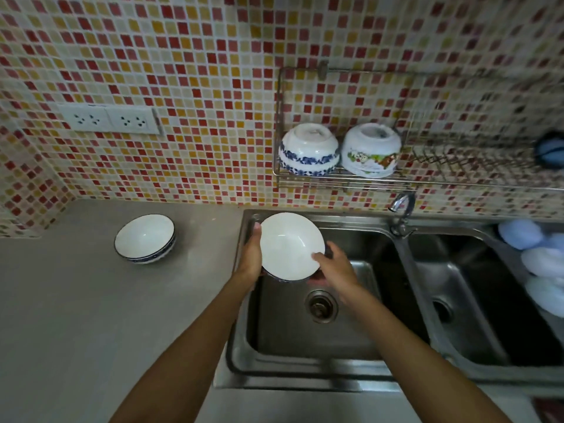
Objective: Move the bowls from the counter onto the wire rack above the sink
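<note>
White bowl [291, 245] held over the sink [335, 331], left hand [251, 257] and right hand [335, 264] fingers clamped on opposite rims; second bowl [146, 238] on desk [76, 300], two upturned on wire rack [442, 175].
</note>
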Available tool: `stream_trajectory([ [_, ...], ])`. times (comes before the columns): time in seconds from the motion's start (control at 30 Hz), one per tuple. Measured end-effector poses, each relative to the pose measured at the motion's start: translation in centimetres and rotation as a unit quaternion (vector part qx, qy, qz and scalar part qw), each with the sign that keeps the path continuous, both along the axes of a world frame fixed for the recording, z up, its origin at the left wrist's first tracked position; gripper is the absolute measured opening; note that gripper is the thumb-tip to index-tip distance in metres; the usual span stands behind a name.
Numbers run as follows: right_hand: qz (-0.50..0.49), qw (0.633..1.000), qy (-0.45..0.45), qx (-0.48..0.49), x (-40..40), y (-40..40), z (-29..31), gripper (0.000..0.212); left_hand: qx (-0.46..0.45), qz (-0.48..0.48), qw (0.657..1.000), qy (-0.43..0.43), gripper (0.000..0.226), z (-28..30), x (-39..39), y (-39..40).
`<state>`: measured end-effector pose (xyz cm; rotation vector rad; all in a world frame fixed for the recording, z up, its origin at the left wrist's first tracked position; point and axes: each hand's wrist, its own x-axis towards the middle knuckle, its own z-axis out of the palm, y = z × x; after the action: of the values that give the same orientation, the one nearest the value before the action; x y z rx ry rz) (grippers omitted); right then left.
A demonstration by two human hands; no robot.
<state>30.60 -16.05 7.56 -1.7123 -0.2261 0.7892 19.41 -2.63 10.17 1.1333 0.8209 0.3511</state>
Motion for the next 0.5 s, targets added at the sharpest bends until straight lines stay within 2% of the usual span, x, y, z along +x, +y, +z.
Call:
stream_trajectory([
  [0.17,-0.021,0.997,-0.076,0.021,2.3,-3.5,4.5,0.040,0.044,0.002,0.998,-0.039,0.035,3.1,3.0,-2.9],
  [0.27,-0.023,0.984,-0.172,0.038,4.0,-5.3,7.4,0.033,0.057,0.023,0.997,-0.055,0.043,4.4,4.8,-3.8],
  [0.4,-0.078,0.939,-0.324,0.085,7.1,-7.2,11.0,0.026,0.060,0.010,0.993,-0.102,0.045,7.1,7.1,-4.7],
  [0.5,-0.135,0.898,-0.412,0.076,10.5,-7.9,12.8,0.015,0.073,-0.002,0.990,-0.118,0.048,9.8,8.4,-5.0],
])
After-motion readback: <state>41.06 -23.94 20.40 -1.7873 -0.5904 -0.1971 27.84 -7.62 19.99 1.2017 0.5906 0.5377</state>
